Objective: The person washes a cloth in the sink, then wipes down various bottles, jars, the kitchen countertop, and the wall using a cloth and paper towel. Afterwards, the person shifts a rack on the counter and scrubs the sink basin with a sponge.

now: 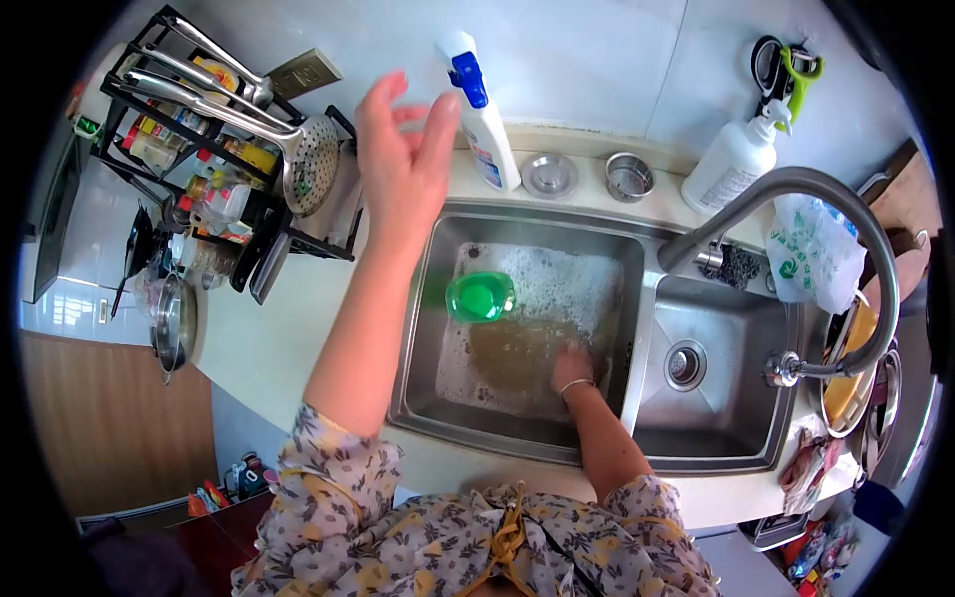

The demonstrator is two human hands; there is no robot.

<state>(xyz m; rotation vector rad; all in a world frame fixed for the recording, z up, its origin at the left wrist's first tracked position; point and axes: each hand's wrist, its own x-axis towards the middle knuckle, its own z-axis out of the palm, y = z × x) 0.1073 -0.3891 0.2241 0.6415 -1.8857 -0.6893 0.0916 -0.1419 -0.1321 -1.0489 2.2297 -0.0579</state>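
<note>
My left hand [406,164] is raised above the back left rim of the sink, fingers apart and nothing in them. Just right of it stands a white spray bottle [489,144] with a blue trigger head. My right hand [570,370], a bracelet at its wrist, reaches into cloudy brownish water in the large left sink basin [637,298]. Its fingers are under the water, so what they do is hidden. A see-through green container [480,297], perhaps a bottle, sits in the foamy water at the basin's left, apart from both hands.
The curved faucet [836,189] arches over the smaller right basin [731,418]. Along the back ledge are a metal strainer cup [630,177], a round lid [549,175] and a white pump bottle [731,159]. A black rack [343,244] with a skimmer [310,164] stands left.
</note>
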